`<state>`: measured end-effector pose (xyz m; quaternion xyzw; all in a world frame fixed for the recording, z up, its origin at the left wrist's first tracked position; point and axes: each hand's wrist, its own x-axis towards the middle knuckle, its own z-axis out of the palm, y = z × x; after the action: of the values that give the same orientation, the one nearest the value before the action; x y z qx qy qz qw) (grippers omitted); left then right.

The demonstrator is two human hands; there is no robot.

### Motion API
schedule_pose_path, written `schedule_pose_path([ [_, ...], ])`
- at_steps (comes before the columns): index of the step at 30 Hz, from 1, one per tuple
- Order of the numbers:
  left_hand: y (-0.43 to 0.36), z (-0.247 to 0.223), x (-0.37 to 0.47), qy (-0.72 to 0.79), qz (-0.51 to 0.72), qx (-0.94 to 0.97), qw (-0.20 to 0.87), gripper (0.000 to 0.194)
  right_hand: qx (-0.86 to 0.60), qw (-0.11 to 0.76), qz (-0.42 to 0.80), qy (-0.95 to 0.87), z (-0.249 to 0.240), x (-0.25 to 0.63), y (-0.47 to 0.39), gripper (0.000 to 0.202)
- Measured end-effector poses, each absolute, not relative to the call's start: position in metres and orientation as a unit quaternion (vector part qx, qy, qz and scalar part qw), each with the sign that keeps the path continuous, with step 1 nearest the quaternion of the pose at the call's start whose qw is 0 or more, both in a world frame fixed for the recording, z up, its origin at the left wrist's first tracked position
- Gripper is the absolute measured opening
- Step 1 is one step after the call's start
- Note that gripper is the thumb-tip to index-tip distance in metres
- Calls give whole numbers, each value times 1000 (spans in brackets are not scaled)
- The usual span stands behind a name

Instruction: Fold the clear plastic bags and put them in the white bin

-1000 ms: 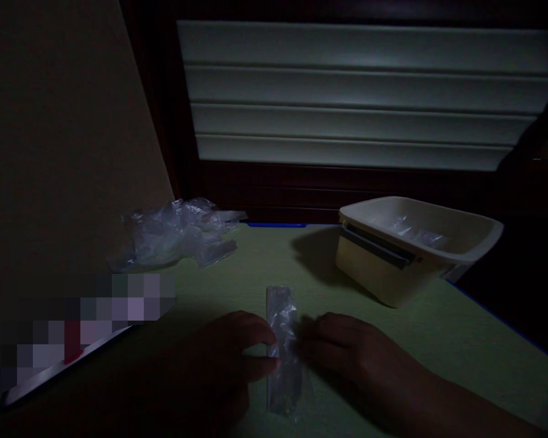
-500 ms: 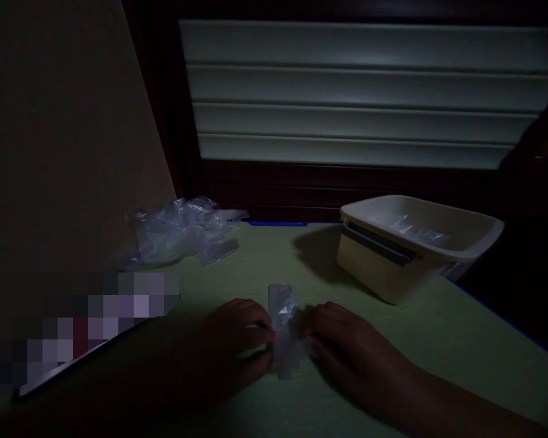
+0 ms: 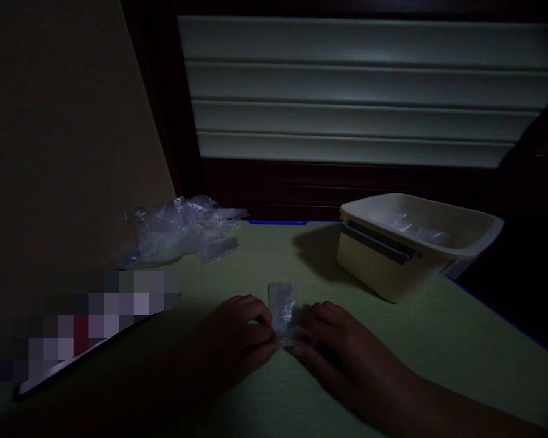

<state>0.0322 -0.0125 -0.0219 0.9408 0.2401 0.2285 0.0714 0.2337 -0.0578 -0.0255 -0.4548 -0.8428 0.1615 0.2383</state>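
Note:
A small clear plastic bag (image 3: 283, 303), folded into a narrow strip, lies on the green table in front of me. Its near end is bent up and over, toward the far end. My left hand (image 3: 244, 331) pinches the lower left edge of this bag between thumb and fingers. On the other side, my right hand (image 3: 335, 340) has curled fingers and a thumb around the raised flap. Shadow hides the exact contact of the right fingertips.
A heap of loose clear plastic bags (image 3: 182, 228) sits at the back left of the table (image 3: 274, 255). At the back right stands a cream plastic bin (image 3: 374, 267) with clear plastic inside. A blurred-out flat object (image 3: 95, 328) lies at the left.
The near end of the bag, flat and stretched toward me before, is now folded upward. Both hands stay beside it, and my left thumb and fingers have closed together.

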Motion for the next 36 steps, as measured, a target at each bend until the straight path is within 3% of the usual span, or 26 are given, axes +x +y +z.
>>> schedule_pose_path([
  [11,-7,-34,38,295,322,889,135,21,-490,248,192,-813,-26,227,-53,14],
  [19,-6,-37,37,319,306,883,156,17,-549,271,253,-749,-28,224,-51,19],
  [31,-14,-33,39,272,269,923,-33,11,-496,256,140,-818,-30,225,-50,6],
  [36,-15,-33,38,251,208,944,-58,9,-476,229,103,-843,-28,225,-52,12],
])
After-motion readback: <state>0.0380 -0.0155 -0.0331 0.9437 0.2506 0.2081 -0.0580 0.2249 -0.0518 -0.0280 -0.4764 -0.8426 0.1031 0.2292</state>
